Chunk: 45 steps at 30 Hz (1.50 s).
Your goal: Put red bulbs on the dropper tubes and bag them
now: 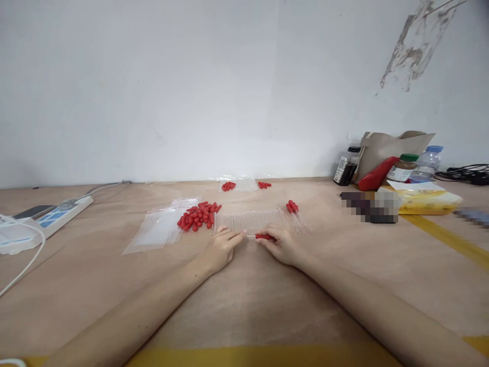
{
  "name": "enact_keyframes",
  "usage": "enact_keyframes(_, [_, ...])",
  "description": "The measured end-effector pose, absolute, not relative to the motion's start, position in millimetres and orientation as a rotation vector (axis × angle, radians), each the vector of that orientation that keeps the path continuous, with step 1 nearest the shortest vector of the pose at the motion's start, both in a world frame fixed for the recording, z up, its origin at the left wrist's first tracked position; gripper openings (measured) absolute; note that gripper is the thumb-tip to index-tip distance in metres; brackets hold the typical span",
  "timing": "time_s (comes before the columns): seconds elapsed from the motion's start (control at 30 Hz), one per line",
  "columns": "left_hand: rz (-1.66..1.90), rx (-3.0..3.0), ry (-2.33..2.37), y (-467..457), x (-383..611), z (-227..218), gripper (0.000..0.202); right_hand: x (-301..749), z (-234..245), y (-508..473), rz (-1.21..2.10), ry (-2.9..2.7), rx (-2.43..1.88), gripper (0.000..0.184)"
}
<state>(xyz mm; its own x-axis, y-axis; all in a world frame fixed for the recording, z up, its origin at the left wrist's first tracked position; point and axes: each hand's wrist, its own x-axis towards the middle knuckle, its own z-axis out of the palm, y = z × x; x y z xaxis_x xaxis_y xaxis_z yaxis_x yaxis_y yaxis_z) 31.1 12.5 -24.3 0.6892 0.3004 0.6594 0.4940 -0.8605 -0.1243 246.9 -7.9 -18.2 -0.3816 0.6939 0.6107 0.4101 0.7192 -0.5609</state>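
At left sits 1 white power strip [64,216], then clear bags [153,229], overlapping too much to count, and 1 heap of red, elongated, round-ended bulbs [196,216]. The left hand [221,250] pinches 1 slim, clear tube [250,236], near centre, before 1 row of similar tubes [250,220]; the right hand [282,245] grasps 1 red bulb [263,236] at the tube's right end. Farther right lies 1 bundle of red-capped tubes [292,206], number unclear.
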Motion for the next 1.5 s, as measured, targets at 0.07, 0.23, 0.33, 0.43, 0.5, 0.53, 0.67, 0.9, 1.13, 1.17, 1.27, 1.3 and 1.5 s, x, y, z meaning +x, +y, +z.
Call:
enact_keyframes(0.07, [-0.964,-2.614,-0.632,11.4,31.9,-24.0,0.041,246.8,-16.3,-9.4,0.395,-2.042,-0.831,0.015])
enact_keyframes(0.23, [-0.949,-2.601,-0.652,7.1,34.7,-20.6,0.042,246.4,-15.7,-11.2,0.407,-2.126,-0.836,0.017])
enact_keyframes(0.33, [-0.962,-2.620,-0.676,4.4,36.8,-18.9,0.042,245.4,-17.0,-10.3,0.418,-2.097,-0.860,0.017])
enact_keyframes(0.43, [-1.013,-2.644,-0.679,2.9,38.2,-19.9,0.041,244.3,-16.8,-10.4,0.437,-2.087,-0.868,0.018])
enact_keyframes(0.5, [-1.044,-2.661,-0.673,2.7,38.1,-21.4,0.041,243.7,-15.8,-11.0,0.445,-2.090,-0.855,0.017])
enact_keyframes(0.53, [-1.052,-2.671,-0.667,2.8,37.7,-21.9,0.041,243.4,-15.1,-11.2,0.452,-2.095,-0.847,0.016])
enact_keyframes(0.67, [-1.106,-2.697,-0.683,3.3,36.1,-20.0,0.039,241.4,-10.6,-8.0,0.529,-2.070,-0.851,0.016])
enact_keyframes(0.9, [-1.394,-2.781,-1.081,-2.9,43.9,-15.1,0.021,219.3,-5.5,-5.2,1.038,-1.503,-0.782,0.038])
enact_keyframes(1.13, [-1.277,-2.753,-1.240,-4.1,38.7,-8.3,0.024,228.2,4.7,10.5,1.077,-1.362,-0.946,0.053])
enact_keyframes(1.17, [-1.214,-2.671,-1.279,-0.9,34.5,-5.6,0.022,239.5,10.3,17.4,1.008,-1.367,-1.047,0.055])
enact_keyframes(1.27, [-1.056,-2.410,-1.465,13.2,20.6,-0.5,0.014,278.2,23.8,38.3,0.719,-1.499,-1.396,0.045])
enact_keyframes(1.3, [-1.023,-2.339,-1.536,18.2,16.6,-0.3,0.013,289.4,25.4,44.1,0.576,-1.570,-1.521,0.039])
enact_keyframes(1.5, [-0.978,-2.174,-1.754,31.6,9.6,-9.3,0.014,308.1,6.1,60.8,0.070,-1.791,-1.858,0.031])
